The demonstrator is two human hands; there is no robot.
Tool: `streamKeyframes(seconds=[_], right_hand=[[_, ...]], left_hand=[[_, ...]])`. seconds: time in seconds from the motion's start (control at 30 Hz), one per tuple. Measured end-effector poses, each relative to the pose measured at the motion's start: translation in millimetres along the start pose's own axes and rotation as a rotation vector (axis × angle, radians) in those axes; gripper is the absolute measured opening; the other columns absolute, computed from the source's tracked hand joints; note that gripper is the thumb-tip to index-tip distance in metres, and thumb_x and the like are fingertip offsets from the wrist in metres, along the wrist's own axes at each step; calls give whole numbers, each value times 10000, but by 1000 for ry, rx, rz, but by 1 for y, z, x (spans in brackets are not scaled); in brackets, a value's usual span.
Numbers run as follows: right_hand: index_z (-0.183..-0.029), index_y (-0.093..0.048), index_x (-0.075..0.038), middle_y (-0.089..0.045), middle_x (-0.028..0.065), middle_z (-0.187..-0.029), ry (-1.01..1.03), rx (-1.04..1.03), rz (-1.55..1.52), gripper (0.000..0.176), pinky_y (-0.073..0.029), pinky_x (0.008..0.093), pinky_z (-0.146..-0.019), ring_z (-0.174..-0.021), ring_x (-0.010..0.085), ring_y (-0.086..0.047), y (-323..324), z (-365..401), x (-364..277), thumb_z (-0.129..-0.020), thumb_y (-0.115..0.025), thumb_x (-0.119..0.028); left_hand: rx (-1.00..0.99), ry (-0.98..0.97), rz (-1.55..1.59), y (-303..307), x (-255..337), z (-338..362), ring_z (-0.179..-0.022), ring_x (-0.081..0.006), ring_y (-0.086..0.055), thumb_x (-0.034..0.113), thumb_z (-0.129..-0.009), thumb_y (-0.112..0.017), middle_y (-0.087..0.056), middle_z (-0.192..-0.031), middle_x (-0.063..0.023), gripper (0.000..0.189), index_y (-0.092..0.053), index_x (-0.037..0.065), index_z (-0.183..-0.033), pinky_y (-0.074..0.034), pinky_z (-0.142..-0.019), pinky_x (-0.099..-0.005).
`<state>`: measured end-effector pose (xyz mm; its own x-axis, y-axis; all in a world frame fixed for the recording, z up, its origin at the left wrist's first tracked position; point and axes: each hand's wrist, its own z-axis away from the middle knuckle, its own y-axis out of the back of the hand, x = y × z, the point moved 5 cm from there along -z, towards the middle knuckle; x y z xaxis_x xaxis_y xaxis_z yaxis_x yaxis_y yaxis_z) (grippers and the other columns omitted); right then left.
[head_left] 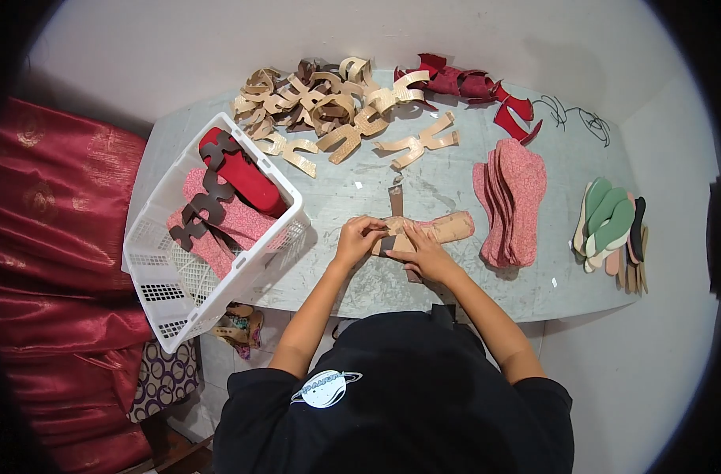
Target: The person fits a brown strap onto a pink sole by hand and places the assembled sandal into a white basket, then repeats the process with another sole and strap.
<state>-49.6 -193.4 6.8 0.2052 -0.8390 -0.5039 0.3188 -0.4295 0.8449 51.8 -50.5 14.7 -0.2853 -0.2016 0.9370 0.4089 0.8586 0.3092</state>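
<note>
Tan sole (453,228) at centre frame, under both hands.
I see the right hand (427,257) spread over it; the left hand (355,240) bunches its fingertips at the left end, but I can't tell their grip; white basket (220,294) at frame left.

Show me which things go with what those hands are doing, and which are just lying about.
Belongs, probably:
tan sole-shaped piece, touched by the left hand and right hand
dark brown flat strap, poking past it
stacked pink speckled soles
white plastic basket, holding pink soles with brown straps

Probably just lying about:
tangled black wire
green foot-shaped insoles
shiny red curtain
curved gold straps
curved red straps
</note>
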Motion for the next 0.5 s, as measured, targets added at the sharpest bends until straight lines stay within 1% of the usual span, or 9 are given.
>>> streamKeyframes(seconds=[0.07,0.13,0.17,0.23,0.27,0.33,0.5], right_hand=[[-1233,-476,-423,-149,154,-1465,15,29,6,535,-203,513,-1047,-1350,345,-144,-2,1,0,-750,-647,-270],[-1231,-477,-424,-154,150,-1465,12,29,9,533,-207,512,-1047,-1350,343,-145,0,1,0,-751,-647,-268],[-1229,-478,-425,-158,146,-1464,12,29,18,531,-210,511,-1046,-1351,341,-145,0,1,-1,-752,-647,-266],[-1228,-479,-426,-160,143,-1464,5,32,13,531,-213,509,-1047,-1351,337,-145,1,2,-2,-751,-648,-263],[-1226,-480,-427,-163,140,-1464,7,35,17,532,-217,508,-1047,-1352,334,-146,1,2,-2,-750,-649,-260],[-1227,-479,-428,-161,138,-1465,7,35,18,531,-218,505,-1048,-1352,333,-145,1,2,-2,-752,-647,-259],[-1230,-474,-433,-160,134,-1466,10,37,4,535,-222,500,-1049,-1352,330,-147,0,2,-1,-755,-645,-256]], left_hand=[[6,4,11,0,-4,3,-637,-176,-619,35,-681,-694,-657,-741,-95,126,-658,8,-799,-457,-646,-280],[2,-56,-129,1,4,6,-631,-196,-602,53,-693,-682,-659,-751,-92,114,-660,22,-801,-422,-696,-303],[-7,-51,-130,1,3,7,-631,-196,-602,53,-693,-682,-659,-751,-92,114,-660,22,-801,-422,-696,-303],[-14,-89,-142,2,3,7,-670,-211,-599,63,-713,-666,-660,-764,-83,103,-663,38,-813,-405,-725,-313],[-22,-86,-142,2,2,8,-670,-211,-599,63,-713,-666,-660,-764,-83,103,-663,38,-813,-405,-725,-313],[-57,-145,-203,2,6,9,-696,-222,-598,59,-727,-651,-659,-785,-76,111,-662,50,-837,-408,-723,-314],[-133,-214,-292,3,8,9,-714,-213,-603,52,-729,-659,-665,-824,-64,155,-664,65,-883,-418,-724,-301]])
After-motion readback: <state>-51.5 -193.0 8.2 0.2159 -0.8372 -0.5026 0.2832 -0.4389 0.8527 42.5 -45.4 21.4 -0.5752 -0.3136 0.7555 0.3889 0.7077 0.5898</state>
